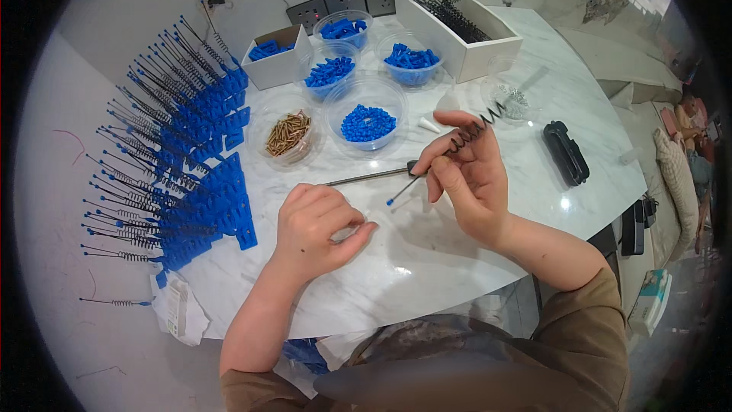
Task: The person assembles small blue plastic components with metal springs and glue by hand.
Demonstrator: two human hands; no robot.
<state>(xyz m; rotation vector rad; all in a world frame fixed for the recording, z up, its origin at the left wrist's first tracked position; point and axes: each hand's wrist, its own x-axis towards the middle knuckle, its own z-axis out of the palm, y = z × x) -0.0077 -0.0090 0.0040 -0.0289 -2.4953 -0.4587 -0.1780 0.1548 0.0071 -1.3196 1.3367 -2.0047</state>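
Observation:
My right hand [476, 187] is closed on a thin black rod carrying a coil spring [467, 134]. The rod's lower end, capped by a small blue bead [390, 201], sticks out below the fingers; the spring rises past the fingertips. My left hand [314, 225] is loosely curled over the table, knuckles up, thumb pointing toward the right hand. Whether its fingers hold anything is hidden. A thin metal rod [366, 178] runs from behind the left knuckles to a small black block beside the right fingers.
Blue pieces with bead-tipped spring rods [202, 206] line the left edge. Behind my hands stand tubs of brass screws [288, 136], blue beads [368, 123] and blue plastic parts [412, 57]. A white box [488, 49] holds black rods. A black case [566, 154] lies at right.

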